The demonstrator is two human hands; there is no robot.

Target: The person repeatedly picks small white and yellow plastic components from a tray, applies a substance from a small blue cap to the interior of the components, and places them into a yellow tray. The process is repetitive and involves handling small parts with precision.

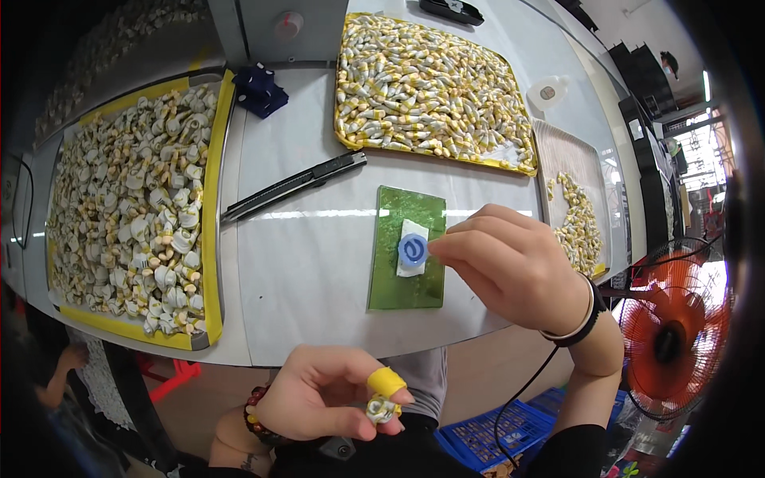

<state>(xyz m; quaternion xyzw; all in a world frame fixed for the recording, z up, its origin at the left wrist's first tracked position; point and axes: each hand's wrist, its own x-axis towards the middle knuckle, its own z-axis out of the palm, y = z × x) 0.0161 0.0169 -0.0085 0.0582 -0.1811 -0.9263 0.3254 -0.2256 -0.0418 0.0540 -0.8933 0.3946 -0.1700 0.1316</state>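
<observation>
My left hand is closed near the table's front edge, pinching a small whitish figure piece with greenish marks. Yellow tape wraps one of its fingers. My right hand is pinched over the table, its fingertips at the right edge of a small blue disc with dark curved marks. The disc lies over a white pad, which rests on a green rectangular plate. Fingers partly hide the grip on the disc.
Yellow-edged trays of small white-and-yellow pieces stand at left and back; a smaller tray is at right. A black utility knife, dark cloth and white bottle lie about. An orange fan stands right.
</observation>
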